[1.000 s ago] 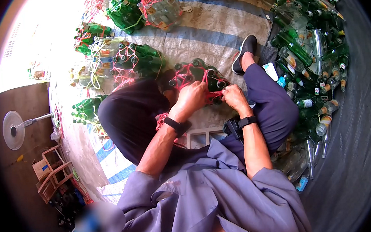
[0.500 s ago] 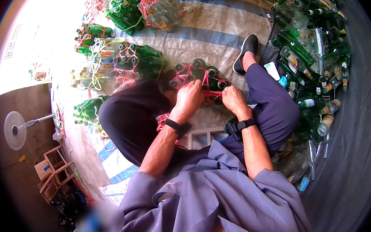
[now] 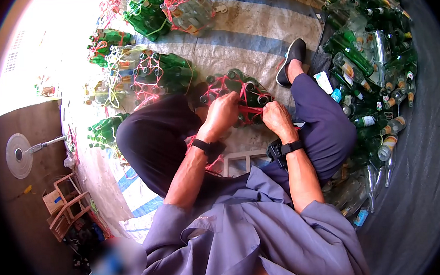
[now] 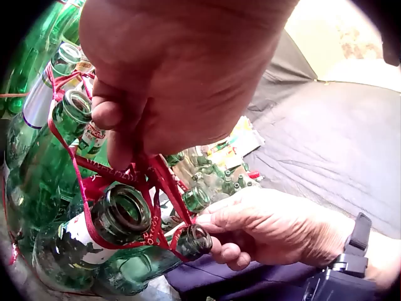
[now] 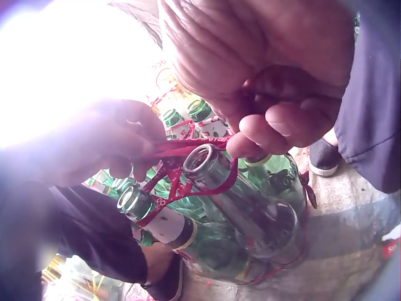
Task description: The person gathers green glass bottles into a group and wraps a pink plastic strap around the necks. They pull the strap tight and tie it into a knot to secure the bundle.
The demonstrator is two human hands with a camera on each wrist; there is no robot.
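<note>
Hands: our left hand (image 3: pixel 224 113) and right hand (image 3: pixel 277 118) both pinch red cord (image 4: pixel 164 182) laced round necks of the bottle bundle (image 3: pixel 237 93) on the tarp (image 3: pixel 254 34) between our legs. We judge it heavy, breakable; lift by cord.

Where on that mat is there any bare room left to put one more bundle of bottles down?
The widest bare patch is the striped woven mat beyond the red-strung bundle of green glass bottles that both hands work on, short of the far tied bundles. The loose heap of glass bottles on the right is crowded, and tied bundles line the left.
</note>
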